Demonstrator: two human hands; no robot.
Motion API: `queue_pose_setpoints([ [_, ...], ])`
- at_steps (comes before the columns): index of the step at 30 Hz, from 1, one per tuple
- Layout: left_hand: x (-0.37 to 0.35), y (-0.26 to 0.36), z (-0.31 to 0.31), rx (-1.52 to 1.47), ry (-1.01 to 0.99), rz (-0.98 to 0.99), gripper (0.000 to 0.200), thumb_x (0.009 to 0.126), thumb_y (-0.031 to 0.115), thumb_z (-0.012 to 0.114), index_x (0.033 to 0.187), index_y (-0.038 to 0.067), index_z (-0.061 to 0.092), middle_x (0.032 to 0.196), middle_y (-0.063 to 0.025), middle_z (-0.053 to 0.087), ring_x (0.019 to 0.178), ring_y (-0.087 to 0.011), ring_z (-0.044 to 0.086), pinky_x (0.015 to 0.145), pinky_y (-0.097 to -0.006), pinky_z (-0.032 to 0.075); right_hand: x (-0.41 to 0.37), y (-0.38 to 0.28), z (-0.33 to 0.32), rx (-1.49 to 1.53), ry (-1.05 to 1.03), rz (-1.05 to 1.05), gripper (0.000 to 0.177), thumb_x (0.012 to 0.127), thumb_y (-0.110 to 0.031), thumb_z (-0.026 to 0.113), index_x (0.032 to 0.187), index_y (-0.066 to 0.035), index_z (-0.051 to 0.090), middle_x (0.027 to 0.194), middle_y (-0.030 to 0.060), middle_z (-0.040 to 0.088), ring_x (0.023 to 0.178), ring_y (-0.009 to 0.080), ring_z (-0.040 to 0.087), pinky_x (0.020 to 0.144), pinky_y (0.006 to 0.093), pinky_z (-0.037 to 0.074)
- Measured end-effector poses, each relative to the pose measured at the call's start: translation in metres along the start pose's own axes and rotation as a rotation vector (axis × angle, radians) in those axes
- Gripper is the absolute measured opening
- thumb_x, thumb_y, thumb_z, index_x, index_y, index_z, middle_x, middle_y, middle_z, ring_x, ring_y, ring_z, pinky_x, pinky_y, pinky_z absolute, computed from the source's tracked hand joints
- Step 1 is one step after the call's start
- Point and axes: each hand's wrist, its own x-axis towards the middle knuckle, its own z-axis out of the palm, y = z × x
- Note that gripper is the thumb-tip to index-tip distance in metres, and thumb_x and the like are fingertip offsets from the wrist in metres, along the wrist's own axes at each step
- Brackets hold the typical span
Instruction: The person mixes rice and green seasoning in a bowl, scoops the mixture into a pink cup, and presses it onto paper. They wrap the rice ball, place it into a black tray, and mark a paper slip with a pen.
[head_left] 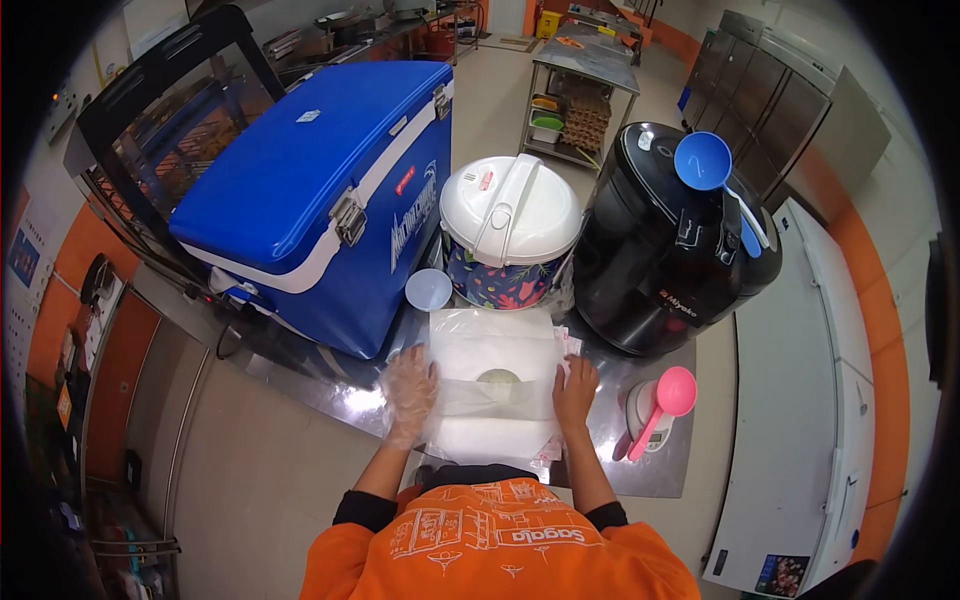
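Observation:
A stack of white wrapping paper [490, 340] lies on the metal table in front of me. On its top sheet sits a round, pale mound [497, 376], partly covered by a translucent fold of the sheet. My left hand [410, 395], in a clear plastic glove, has its fingers closed at the paper's left edge. The bare fingers of my right hand [577, 392] pinch the right edge. Pink-printed plastic packaging [570, 343] shows beneath the stack.
Behind the paper stand a blue cooler box [310, 170], a white-lidded flowered container [510, 220] and a black Miyako rice container [670, 250] with a blue ladle [703, 162] on top. A light blue cup [429, 290] is at the left, a pink scoop [676, 391] on a small scale [648, 425] at the right.

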Motion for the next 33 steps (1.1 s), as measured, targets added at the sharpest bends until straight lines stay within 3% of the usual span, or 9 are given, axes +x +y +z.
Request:
queue_pose_setpoints([
  [3,0.035,0.018,-0.009,-0.192,-0.190,0.084,0.042,0.082,0.025,0.062,0.119,0.006,0.054,0.116,-0.0144,0.059,0.107,-0.0297,0.056,0.092,-0.0418,0.045,0.034,-0.009,0.013,-0.038,-0.130,-0.107,0.032,0.080,-0.018,0.069,0.108,-0.010,0.058,0.107,0.0108,0.059,0.106,0.0326,0.053,0.086,0.0487,0.039],
  [9,0.069,0.035,0.044,-0.320,-0.407,0.285,0.046,0.083,0.026,0.061,0.125,0.008,0.051,0.129,-0.0124,0.053,0.121,-0.0299,0.049,0.102,-0.0429,0.038,0.082,-0.004,0.016,-0.039,-0.688,0.085,0.032,0.075,-0.019,0.075,0.103,-0.011,0.060,0.106,0.0057,0.060,0.110,0.0269,0.052,0.085,0.0539,0.036],
  [14,0.084,0.035,0.076,-0.456,-0.326,0.626,0.046,0.082,0.022,0.061,0.124,0.005,0.054,0.125,-0.0157,0.057,0.116,-0.0319,0.053,0.099,-0.0420,0.041,0.078,-0.010,-0.020,0.217,-0.516,-0.200,0.014,0.077,-0.016,0.073,0.087,-0.013,0.063,0.100,0.0027,0.058,0.101,0.0242,0.052,0.083,0.0445,0.036],
  [18,0.088,0.048,0.047,-0.281,-0.425,0.766,0.026,0.084,0.025,0.060,0.104,0.008,0.061,0.099,-0.0103,0.063,0.095,-0.0306,0.060,0.081,-0.0450,0.048,0.050,-0.005,-0.045,0.274,-0.454,-0.341,0.010,0.077,-0.013,0.071,0.083,-0.014,0.064,0.098,0.0026,0.057,0.096,0.0242,0.051,0.083,0.0390,0.036],
  [20,0.084,0.051,0.033,-0.090,-0.430,0.871,0.018,0.082,0.023,0.062,0.091,0.009,0.062,0.081,-0.0073,0.062,0.079,-0.0292,0.063,0.067,-0.0449,0.050,0.025,-0.018,-0.054,0.183,-0.194,-0.359,0.010,0.077,-0.011,0.070,0.084,-0.012,0.063,0.099,0.0038,0.057,0.094,0.0246,0.051,0.081,0.0394,0.036],
  [23,0.071,0.046,0.019,-0.237,-0.210,0.933,0.012,0.078,0.021,0.062,0.081,0.010,0.059,0.069,-0.0044,0.057,0.067,-0.0252,0.061,0.056,-0.0418,0.049,-0.025,-0.048,-0.044,0.079,0.100,-0.310,0.013,0.076,-0.007,0.068,0.088,-0.010,0.064,0.103,0.0071,0.058,0.095,0.0258,0.053,0.082,0.0394,0.039],
  [26,0.061,0.045,0.013,-0.169,-0.170,0.953,0.013,0.079,0.020,0.057,0.087,0.011,0.060,0.080,-0.0032,0.060,0.076,-0.0193,0.062,0.059,-0.0343,0.050,-0.058,-0.068,-0.031,0.127,-0.033,-0.472,0.031,0.078,-0.005,0.062,0.109,-0.008,0.064,0.111,0.0090,0.059,0.106,0.0267,0.054,0.090,0.0382,0.041],
  [28,0.060,0.047,0.015,-0.223,-0.113,0.946,0.010,0.076,0.019,0.060,0.084,0.011,0.060,0.076,-0.0029,0.059,0.072,-0.0209,0.061,0.057,-0.0361,0.050,-0.071,-0.074,-0.030,0.110,-0.039,-0.572,0.043,0.080,-0.003,0.057,0.123,-0.005,0.060,0.117,0.0098,0.059,0.111,0.0264,0.055,0.093,0.0381,0.042],
  [33,0.061,0.046,0.013,-0.292,-0.103,0.954,0.015,0.074,0.017,0.062,0.087,0.011,0.062,0.077,-0.0028,0.059,0.072,-0.0217,0.061,0.057,-0.0359,0.051,-0.066,-0.071,-0.022,0.090,-0.157,-0.499,0.045,0.080,-0.001,0.058,0.125,-0.003,0.057,0.125,0.0107,0.056,0.117,0.0264,0.052,0.095,0.0377,0.041],
])
